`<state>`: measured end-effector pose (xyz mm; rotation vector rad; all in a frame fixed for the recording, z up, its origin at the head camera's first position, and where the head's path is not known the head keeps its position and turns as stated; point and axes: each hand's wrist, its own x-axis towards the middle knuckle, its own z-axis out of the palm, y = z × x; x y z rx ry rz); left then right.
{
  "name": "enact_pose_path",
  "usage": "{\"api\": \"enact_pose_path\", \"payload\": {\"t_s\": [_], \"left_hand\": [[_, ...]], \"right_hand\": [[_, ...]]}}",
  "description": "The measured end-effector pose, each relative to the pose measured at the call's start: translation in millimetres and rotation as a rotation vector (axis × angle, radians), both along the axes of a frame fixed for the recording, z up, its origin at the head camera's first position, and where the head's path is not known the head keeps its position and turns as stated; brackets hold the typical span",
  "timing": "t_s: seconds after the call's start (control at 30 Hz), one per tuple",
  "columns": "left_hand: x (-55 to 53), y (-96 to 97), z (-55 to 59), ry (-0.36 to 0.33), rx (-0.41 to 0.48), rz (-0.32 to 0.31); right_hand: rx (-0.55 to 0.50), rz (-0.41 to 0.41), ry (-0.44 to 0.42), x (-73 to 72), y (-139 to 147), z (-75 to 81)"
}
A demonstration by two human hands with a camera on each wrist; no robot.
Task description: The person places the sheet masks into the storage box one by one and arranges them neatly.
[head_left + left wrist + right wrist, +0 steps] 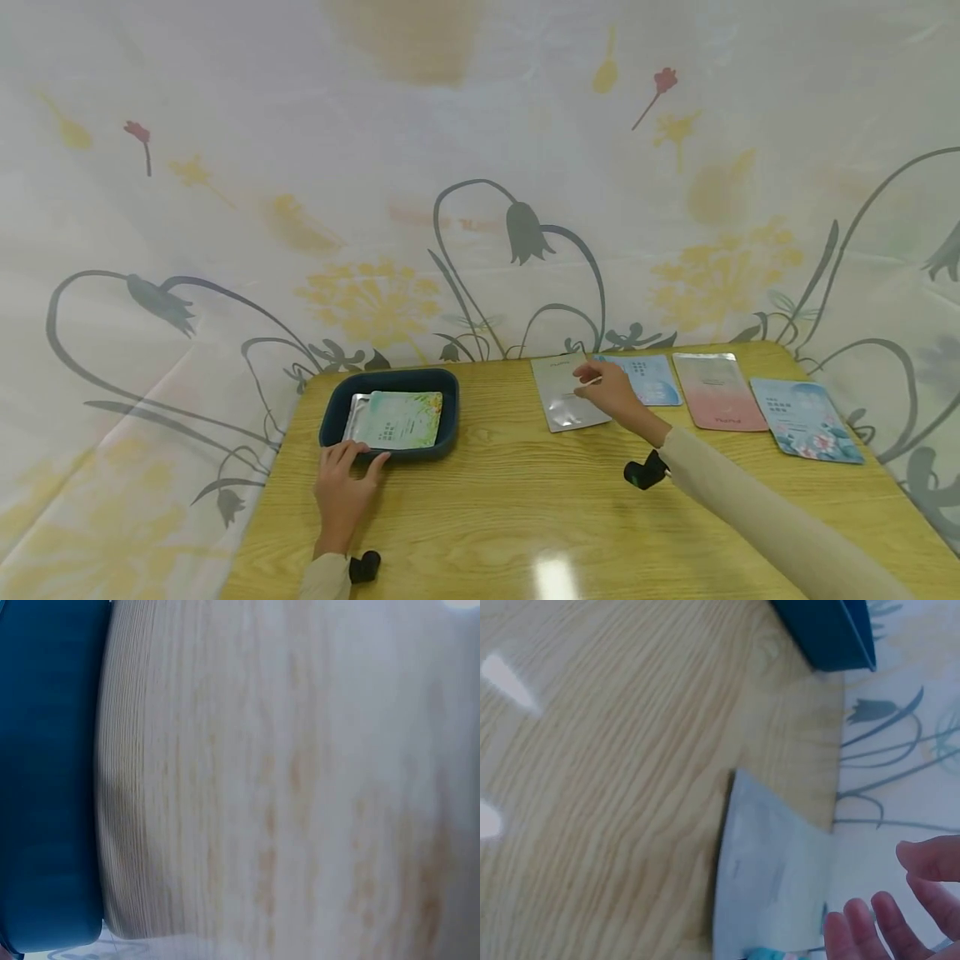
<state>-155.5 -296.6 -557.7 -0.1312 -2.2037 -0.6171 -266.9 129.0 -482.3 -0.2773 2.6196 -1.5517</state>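
Note:
My left hand (342, 492) holds the near rim of a dark blue plastic tray (452, 400), its fingers over the edge at the left corner. In the left wrist view the tray's wall (49, 772) fills the left side. Inside lie a pale green floral face mask packet (401, 421) and a silvery packet (357, 412) partly beneath it. My right hand (609, 392) is over a silver and pale green packet (555, 404) that lies flat. The right wrist view shows its thumb and loosely bent fingers (889, 922) apart, with nothing between them.
Right of the silver packet, a blue packet (656, 383), partly hidden by the right hand, a pink packet (720, 396) and a blue floral packet (810, 421) lie in a row on the wood-grain table (487, 508). A flower-printed curtain (480, 275) hangs behind.

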Motion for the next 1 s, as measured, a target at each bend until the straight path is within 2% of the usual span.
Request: {"api": "enact_pose_path", "payload": {"t_s": [0.2,0.5,0.7,0.87,1.0], "left_hand": [[-0.6,1.0,0.8,0.041,-0.010,0.000],[0.5,2.9,3.7,0.020,-0.007,0.005],[-0.6,2.8,2.2,0.019,-0.012,0.016],[-1.7,1.3,0.1,0.010,-0.013,0.019],[-1.1,1.1,-0.9,-0.021,0.006,0.020]], "right_hand": [[0.037,-0.068,-0.032,2.3,12,-14.9],[0.044,-0.159,-0.086,8.9,23,-35.3],[0.087,-0.222,-0.127,9.1,26,-52.6],[0.110,-0.296,-0.112,7.2,22,-66.2],[0.085,-0.334,-0.095,7.3,16,-68.9]]}}
